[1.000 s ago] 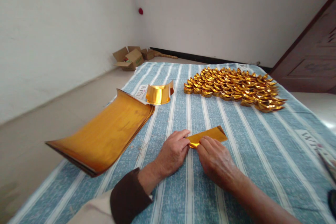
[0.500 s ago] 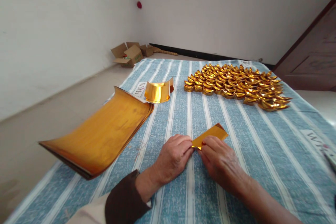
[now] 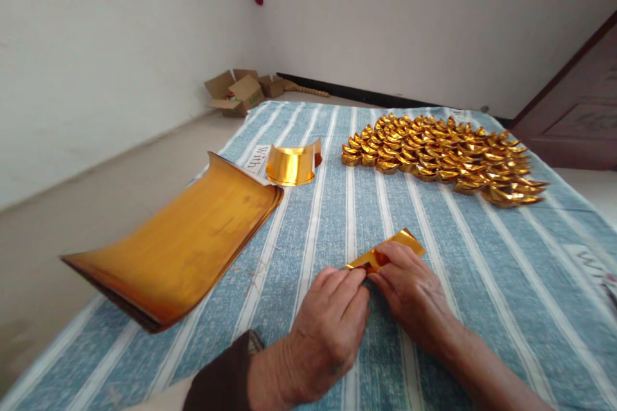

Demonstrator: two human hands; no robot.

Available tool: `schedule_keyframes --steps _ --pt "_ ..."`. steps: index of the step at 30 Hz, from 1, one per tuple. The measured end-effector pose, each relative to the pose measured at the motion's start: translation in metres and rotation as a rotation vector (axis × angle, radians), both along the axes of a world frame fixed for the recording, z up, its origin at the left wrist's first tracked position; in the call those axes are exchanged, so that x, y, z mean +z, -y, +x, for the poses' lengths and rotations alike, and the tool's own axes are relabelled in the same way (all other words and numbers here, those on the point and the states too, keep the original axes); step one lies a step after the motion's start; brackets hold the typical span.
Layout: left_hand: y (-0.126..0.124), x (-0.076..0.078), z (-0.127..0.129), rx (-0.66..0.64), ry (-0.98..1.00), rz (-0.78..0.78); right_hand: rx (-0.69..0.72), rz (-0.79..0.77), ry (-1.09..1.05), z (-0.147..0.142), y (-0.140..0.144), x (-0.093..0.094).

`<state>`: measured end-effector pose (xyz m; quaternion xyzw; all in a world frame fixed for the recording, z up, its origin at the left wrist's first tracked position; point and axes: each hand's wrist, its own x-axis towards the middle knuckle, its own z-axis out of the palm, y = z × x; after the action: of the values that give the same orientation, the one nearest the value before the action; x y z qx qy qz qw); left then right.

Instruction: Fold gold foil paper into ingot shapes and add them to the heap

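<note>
A narrow folded strip of gold foil paper [image 3: 407,242] lies at a slant near the middle of the table, between both hands. My left hand [image 3: 330,327] is closed, its fingertips pinching the strip's near edge. My right hand [image 3: 412,286] is closed on the same strip, thumb and fingers pressed at its near edge and across its top. The fingers hide part of the fold. To the left lies a stack of large gold foil sheets [image 3: 178,241] with curled edges. Beyond it stands a curved piece of gold foil paper [image 3: 292,166].
Rows of folded gold paper ingots [image 3: 443,154] cover the far right of the table. A blue and white striped cloth [image 3: 299,231] covers the table. Open cardboard boxes [image 3: 238,95] rest on the floor past the far left corner, by the white wall.
My left hand has turned over and shifted slightly nearer, its fingers now bent down at the strip's near edge. The right hand still holds the strip. The view has tilted a little.
</note>
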<state>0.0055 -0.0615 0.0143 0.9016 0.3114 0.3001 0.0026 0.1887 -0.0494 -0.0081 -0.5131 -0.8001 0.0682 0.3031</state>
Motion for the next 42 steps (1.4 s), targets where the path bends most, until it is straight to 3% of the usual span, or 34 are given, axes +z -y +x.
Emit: schedule_keyframes --steps 9,42 --pt "0.010 -0.012 0.000 -0.007 -0.086 -0.075 -0.057 0.053 -0.031 -0.002 0.001 -0.006" --pt "0.010 -0.016 0.000 0.031 -0.204 -0.121 -0.108 0.112 -0.036 -0.005 -0.001 -0.008"
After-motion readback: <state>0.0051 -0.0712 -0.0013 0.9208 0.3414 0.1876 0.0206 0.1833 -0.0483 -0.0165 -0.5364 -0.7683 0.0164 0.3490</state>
